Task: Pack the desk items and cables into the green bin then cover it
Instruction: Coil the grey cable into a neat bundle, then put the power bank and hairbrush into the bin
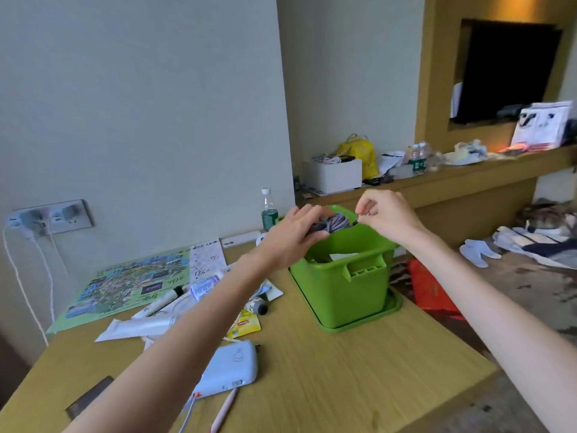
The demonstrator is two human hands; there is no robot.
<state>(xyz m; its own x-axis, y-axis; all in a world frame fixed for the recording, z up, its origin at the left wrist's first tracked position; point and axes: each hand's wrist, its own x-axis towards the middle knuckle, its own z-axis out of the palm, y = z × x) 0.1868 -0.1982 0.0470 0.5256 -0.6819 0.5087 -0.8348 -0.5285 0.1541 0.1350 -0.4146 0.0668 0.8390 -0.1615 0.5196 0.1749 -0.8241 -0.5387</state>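
Note:
The green bin (346,292) stands on its green lid (390,310) at the far right of the wooden desk (343,376). Above the bin's open top, my left hand (296,232) grips a coiled purple-grey cable (335,222). My right hand (387,215) pinches the cable's dark end beside the coil. White paper shows inside the bin. On the desk lie a light-blue power bank (231,367), a pink pen (223,410), a yellow tea packet (245,325), tubes and white packets (146,323).
A green map sheet (131,285) lies at the desk's left, under a wall socket (50,218) with white charger cables. A water bottle (269,210) stands behind the bin. A cluttered shelf runs along the right wall; a red bag (432,289) lies on the floor.

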